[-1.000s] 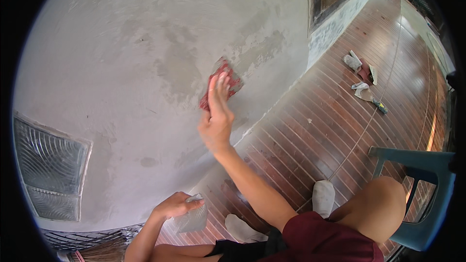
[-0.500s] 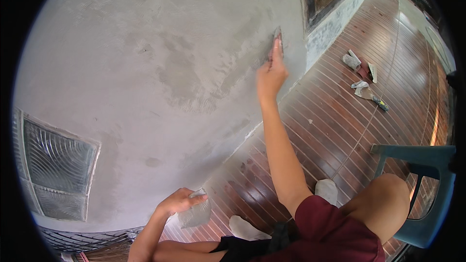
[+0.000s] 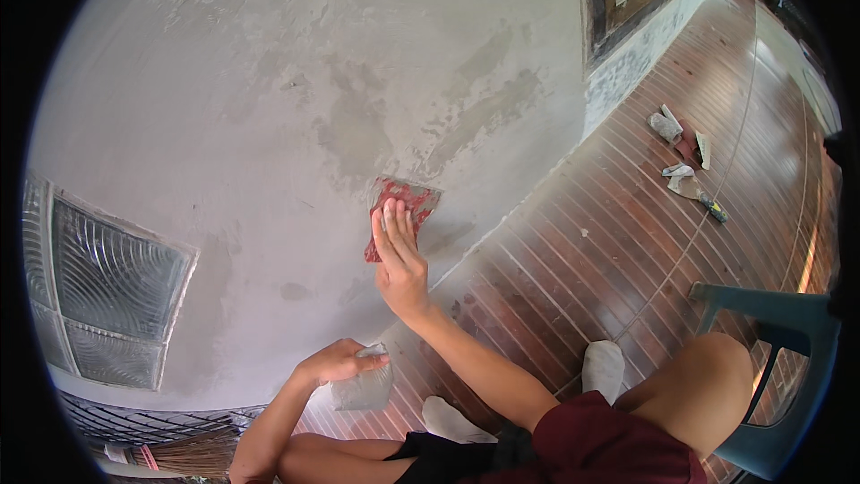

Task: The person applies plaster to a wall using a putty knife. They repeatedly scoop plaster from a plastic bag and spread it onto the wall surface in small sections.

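Observation:
My right hand (image 3: 401,278) presses its fingers flat on a red putty spreader (image 3: 392,192), a thin sheet smeared with grey paste. The spreader lies against the grey plastered wall (image 3: 269,152), just below several darker damp patches. Lower down, by the foot of the wall, my left hand (image 3: 336,363) is closed around a pale grey, smeared piece (image 3: 365,389). It looks like a plastic bag or packet, though its kind is not plain. The thumb lies over its upper edge, and the other fingers are partly hidden.
A glass-block window (image 3: 116,269) is set in the wall at left, above a black mesh crate (image 3: 152,428) and a broom (image 3: 193,454). On the brown striped floor lie a putty knife (image 3: 712,206) and scraps (image 3: 685,142). A blue-green plastic chair (image 3: 793,305) stands at right.
My right hand has swept down and left along the wall with the spreader, whose red face now shows. My left hand still holds the grey piece in nearly the same place.

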{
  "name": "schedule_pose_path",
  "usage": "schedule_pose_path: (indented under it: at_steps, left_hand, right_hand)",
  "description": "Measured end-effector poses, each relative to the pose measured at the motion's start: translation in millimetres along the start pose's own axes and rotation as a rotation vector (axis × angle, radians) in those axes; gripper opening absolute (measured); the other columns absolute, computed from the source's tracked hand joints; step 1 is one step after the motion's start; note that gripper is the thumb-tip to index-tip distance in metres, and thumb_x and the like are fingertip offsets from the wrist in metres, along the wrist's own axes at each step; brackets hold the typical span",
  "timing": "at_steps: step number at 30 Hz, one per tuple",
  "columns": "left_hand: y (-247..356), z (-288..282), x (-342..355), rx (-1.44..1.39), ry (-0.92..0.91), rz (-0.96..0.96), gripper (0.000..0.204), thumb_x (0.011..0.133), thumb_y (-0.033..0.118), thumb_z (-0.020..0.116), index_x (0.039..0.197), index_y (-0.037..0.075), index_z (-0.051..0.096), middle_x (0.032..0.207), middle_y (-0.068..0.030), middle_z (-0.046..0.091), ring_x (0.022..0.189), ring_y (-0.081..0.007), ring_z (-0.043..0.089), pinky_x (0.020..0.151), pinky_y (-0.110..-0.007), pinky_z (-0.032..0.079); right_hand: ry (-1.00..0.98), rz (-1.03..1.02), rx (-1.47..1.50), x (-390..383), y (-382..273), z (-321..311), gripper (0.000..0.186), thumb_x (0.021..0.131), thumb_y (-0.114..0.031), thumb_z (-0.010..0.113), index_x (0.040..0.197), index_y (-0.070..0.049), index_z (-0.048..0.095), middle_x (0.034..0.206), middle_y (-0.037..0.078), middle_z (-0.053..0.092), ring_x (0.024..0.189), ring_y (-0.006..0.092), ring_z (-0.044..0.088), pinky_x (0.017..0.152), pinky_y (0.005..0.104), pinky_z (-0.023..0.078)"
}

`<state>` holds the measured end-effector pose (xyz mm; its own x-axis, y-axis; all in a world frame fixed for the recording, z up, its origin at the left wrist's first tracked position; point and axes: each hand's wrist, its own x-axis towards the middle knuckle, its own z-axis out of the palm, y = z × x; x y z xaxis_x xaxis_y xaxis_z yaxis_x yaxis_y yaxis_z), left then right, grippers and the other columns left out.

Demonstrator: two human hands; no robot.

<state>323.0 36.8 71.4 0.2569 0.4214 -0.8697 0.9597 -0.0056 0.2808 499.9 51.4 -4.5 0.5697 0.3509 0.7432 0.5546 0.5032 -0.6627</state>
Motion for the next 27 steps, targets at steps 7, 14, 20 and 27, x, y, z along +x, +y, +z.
schedule_pose_path:
  at_steps: [7,14,20,27]
  left_hand:
    - [14,2,6,0.049,0.058,0.071,0.062,0.087,0.060,0.061,0.077,0.000,0.065,0.066,-0.0077,0.054,0.066,-0.0185,0.050,0.060,-0.036,0.040]
    - [26,1,6,0.088,0.029,0.080,0.062,0.087,0.061,0.061,0.075,-0.001,0.065,0.067,-0.0083,0.055,0.069,-0.0182,0.051,0.062,-0.035,0.042]
    - [15,0,-1,0.035,0.052,0.080,0.063,0.086,0.061,0.062,0.075,-0.001,0.064,0.069,-0.0086,0.056,0.070,-0.0188,0.052,0.062,-0.035,0.042]
    - [-1,6,-2,0.023,0.055,0.061,0.063,0.086,0.061,0.062,0.077,-0.001,0.066,0.070,-0.0101,0.057,0.071,-0.0189,0.053,0.063,-0.035,0.043]
  right_hand:
    - [0.093,0.310,0.083,8,-22,-75,0.061,0.076,0.017,0.042,0.136,0.006,0.049,0.140,0.025,0.049,0.128,0.0389,0.049,0.103,0.0446,0.046]
    - [0.418,0.365,-0.129,83,54,-116,0.066,0.077,0.016,0.036,0.141,0.004,0.042,0.142,0.024,0.046,0.132,0.0359,0.046,0.104,0.0379,0.045]
    - [0.359,0.219,-0.174,142,119,-94,0.068,0.077,0.016,0.039,0.144,0.003,0.039,0.146,0.023,0.042,0.136,0.0353,0.040,0.109,0.0403,0.040]
    - [0.287,0.112,-0.183,79,64,-14,0.074,0.073,0.017,0.039,0.146,0.003,0.035,0.150,0.025,0.034,0.139,0.0427,0.030,0.115,0.0492,0.028]
